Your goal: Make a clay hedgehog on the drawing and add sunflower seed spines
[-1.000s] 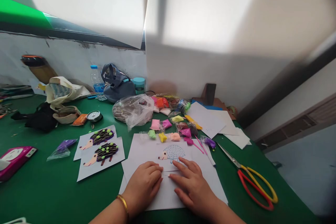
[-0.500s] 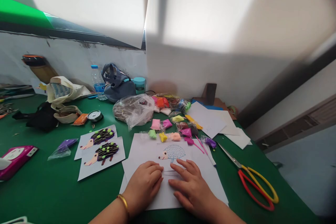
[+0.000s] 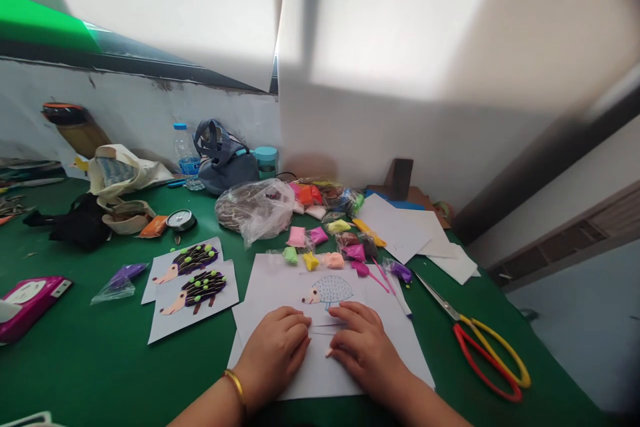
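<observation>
A drawing of a hedgehog (image 3: 333,290) with a blue-patterned body and a peach clay face lies on white paper in front of me. My left hand (image 3: 277,347), a gold bracelet on its wrist, rests on the paper at the drawing's lower left, fingers bent and lying on the sheet, holding nothing I can see. To the right, my right hand (image 3: 367,347) pinches a small pale pink piece of clay (image 3: 329,352) between thumb and finger, just above the sheet. Its upper fingers lie by the hedgehog's legs.
Several clay packets (image 3: 310,260) lie behind the drawing. Large scissors (image 3: 465,327) with red and yellow handles lie at right, beside a white marker (image 3: 400,297). Two finished hedgehog pictures (image 3: 200,327) lie left, near a purple clay bag (image 3: 123,280) and a pink tissue pack (image 3: 43,300).
My right hand's spread fingers have drawn together, and a small pale pink piece of clay now shows at the tips. My left hand has stayed in place.
</observation>
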### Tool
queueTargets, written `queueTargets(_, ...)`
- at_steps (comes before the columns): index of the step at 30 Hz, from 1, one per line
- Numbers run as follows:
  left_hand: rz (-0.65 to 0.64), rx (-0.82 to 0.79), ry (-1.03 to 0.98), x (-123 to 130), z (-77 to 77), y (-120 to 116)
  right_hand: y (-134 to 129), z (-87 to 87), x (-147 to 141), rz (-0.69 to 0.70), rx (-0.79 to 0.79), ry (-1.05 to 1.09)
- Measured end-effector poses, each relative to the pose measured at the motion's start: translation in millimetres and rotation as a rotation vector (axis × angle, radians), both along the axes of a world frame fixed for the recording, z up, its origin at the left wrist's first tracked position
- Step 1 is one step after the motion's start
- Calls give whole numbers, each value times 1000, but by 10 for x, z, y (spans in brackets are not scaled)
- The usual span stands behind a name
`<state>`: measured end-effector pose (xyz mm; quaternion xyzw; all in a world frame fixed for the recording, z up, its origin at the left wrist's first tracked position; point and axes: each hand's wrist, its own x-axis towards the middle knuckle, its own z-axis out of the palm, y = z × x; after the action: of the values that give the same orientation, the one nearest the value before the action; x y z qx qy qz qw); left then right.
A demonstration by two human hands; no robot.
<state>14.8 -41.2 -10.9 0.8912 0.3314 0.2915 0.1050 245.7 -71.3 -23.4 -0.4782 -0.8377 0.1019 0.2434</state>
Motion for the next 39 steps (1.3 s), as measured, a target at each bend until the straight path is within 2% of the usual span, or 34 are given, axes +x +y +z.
queueTargets(5, -5, -18, 28, -15, -29, 2, 148, 125, 45, 26, -46, 114)
queueTargets(8, -3, -22, 41, -17, -27, 6, 327, 198, 88, -18, -102, 145)
queueTargets(14, -8, -15, 42, -12, -8, 9, 574, 149, 26, 8, -96, 73)
queueTargets(22, -3, -19, 38, -19, -41, 14, 554, 103, -82, -41, -72, 41)
queueTargets(34, 3, -6, 29, -21, -65, 2, 518, 31, -23, -111, -40, 73)
queueTargets(39, -1, 15, 87, 6, -58, -1, 514, 27, -35, -98, -12, 104)
